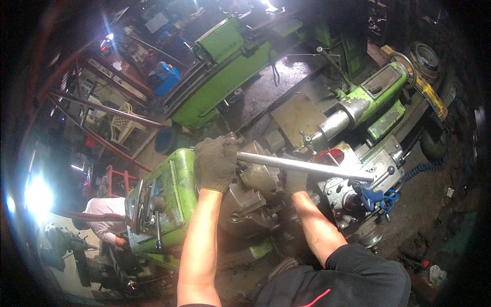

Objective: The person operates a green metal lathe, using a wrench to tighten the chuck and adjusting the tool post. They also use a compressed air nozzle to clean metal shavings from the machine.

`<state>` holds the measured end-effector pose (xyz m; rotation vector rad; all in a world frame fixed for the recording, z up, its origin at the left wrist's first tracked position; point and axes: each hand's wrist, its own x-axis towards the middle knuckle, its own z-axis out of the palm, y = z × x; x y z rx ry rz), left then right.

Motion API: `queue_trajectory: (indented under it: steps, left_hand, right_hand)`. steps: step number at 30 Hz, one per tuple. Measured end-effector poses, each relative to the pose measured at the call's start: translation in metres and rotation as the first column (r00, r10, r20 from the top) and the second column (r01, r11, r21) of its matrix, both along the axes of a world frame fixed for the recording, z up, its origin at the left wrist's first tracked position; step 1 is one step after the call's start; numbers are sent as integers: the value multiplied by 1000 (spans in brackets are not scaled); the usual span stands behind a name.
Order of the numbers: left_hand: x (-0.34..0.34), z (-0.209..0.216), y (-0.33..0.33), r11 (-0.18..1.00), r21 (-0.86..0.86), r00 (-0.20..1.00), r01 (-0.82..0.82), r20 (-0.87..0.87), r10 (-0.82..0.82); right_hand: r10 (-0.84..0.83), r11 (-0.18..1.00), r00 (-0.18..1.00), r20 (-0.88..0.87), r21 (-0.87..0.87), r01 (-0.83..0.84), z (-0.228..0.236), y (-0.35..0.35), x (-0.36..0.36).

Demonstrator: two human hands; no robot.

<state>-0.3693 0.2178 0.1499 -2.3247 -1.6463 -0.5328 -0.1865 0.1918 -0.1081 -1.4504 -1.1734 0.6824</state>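
Observation:
My left hand (pixel 216 165), in a dark, dirty work glove, is wrapped round a long, smooth steel bar (pixel 302 167) near its left end. The bar slants across in front of a lathe chuck (pixel 260 176) with stepped jaws, and its other end reaches over the carriage (pixel 348 197). My right hand (pixel 296 180), in a greyish glove, is behind and just below the middle of the bar, close to the chuck. The bar hides its fingers, so its grip does not show. The green headstock (pixel 176 176) stands to the left of the chuck.
To the right is a green tailstock (pixel 378 94) with a handwheel (pixel 404 69). A blue-handled tool (pixel 372 197) and coiled blue hose (pixel 422 169) are by the carriage. Another green machine (pixel 220 82) stands behind. A person in a light shirt (pixel 105 215) works at far left.

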Motion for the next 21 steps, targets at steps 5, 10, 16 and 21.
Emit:
queue_trajectory:
  steps: [5,10,16,21]
  left_hand:
    - [-18,3,9,995,-18,994,94,-52,-94]
    - [7,10,27,982,-151,749,-114,637,184]
    - [-2,44,87,777,-523,897,-349,-427,116]
    - [92,69,45,628,-746,945,220,3,-326]
  right_hand:
    - [47,966,872,-488,-200,-164,23,-1,3]
    - [-76,982,821,-566,-183,-35,55,-11,4]
    - [-88,996,885,-457,-26,86,13,0,-16]
    - [-10,980,917,-398,-184,-70,61,-11,9]
